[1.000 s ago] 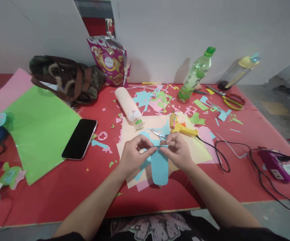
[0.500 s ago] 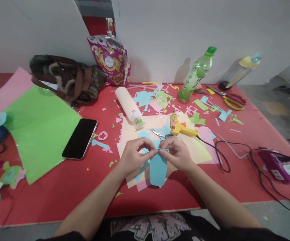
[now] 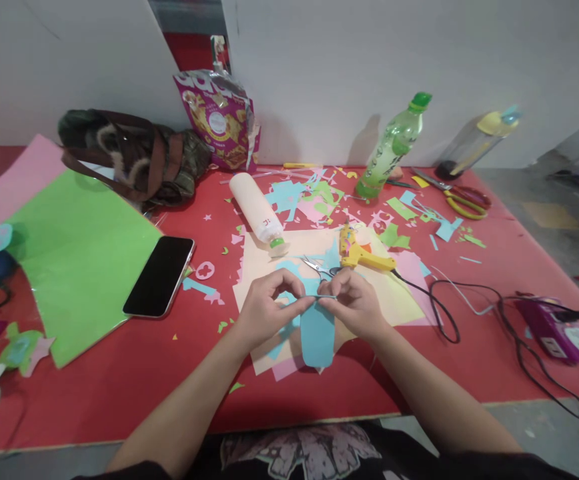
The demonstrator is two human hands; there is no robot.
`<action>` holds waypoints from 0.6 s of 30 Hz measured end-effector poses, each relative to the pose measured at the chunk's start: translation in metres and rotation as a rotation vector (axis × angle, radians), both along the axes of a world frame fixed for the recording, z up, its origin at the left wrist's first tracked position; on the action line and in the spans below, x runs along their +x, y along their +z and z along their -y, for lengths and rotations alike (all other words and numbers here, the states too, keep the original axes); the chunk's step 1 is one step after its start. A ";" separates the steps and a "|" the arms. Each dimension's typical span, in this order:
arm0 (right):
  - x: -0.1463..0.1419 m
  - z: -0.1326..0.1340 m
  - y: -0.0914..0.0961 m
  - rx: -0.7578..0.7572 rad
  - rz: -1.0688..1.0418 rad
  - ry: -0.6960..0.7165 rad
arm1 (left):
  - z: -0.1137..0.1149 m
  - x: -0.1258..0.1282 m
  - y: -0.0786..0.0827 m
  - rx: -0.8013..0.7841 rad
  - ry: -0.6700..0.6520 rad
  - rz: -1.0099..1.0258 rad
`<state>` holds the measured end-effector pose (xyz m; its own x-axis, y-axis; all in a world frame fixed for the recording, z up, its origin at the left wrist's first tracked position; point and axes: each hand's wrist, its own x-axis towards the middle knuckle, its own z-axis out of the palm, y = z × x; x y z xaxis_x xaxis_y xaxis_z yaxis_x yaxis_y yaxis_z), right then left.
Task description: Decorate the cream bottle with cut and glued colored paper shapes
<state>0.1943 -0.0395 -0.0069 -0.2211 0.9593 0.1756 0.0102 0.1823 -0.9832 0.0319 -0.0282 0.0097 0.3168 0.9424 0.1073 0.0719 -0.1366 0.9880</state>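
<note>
My left hand (image 3: pixel 265 308) and my right hand (image 3: pixel 353 303) meet over the middle of the red table (image 3: pixel 119 387). Both pinch the top edge of a light blue paper cutout (image 3: pixel 317 337) with a rounded lower end, which hangs down between them. Under the hands lie cream and pink paper sheets (image 3: pixel 399 303) and blue offcuts. Small scissors (image 3: pixel 319 268) lie just beyond my fingers, and a yellow glue gun (image 3: pixel 362 255) rests to the right of them.
A phone (image 3: pixel 160 275) lies on a green sheet (image 3: pixel 77 260) at the left. A glue bottle (image 3: pixel 257 212), snack pouch (image 3: pixel 221 119), bag (image 3: pixel 129 157), green drink bottle (image 3: pixel 393 147), large scissors (image 3: pixel 457 197) and paper scraps crowd the back. Black cables (image 3: pixel 474 313) run to a purple box (image 3: pixel 562 333) at the right.
The blue cutout has shifted slightly between my fingers; both hands stay pinched on its top edge in nearly the same place.
</note>
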 end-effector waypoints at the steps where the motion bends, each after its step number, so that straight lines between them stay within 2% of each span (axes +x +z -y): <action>1: 0.000 0.000 -0.001 -0.015 -0.014 -0.014 | 0.000 0.000 0.000 -0.008 0.011 0.009; 5: -0.001 -0.002 -0.002 -0.012 -0.025 -0.128 | 0.000 0.001 0.000 -0.043 0.016 0.015; 9: -0.001 -0.003 -0.003 0.038 -0.040 -0.150 | 0.000 0.002 -0.002 -0.030 0.077 0.021; 14: 0.000 -0.005 -0.003 0.130 0.052 -0.194 | 0.000 0.001 -0.004 0.117 0.193 0.038; 18: -0.001 -0.006 -0.001 0.179 0.118 -0.212 | 0.000 0.001 -0.006 0.277 0.178 0.010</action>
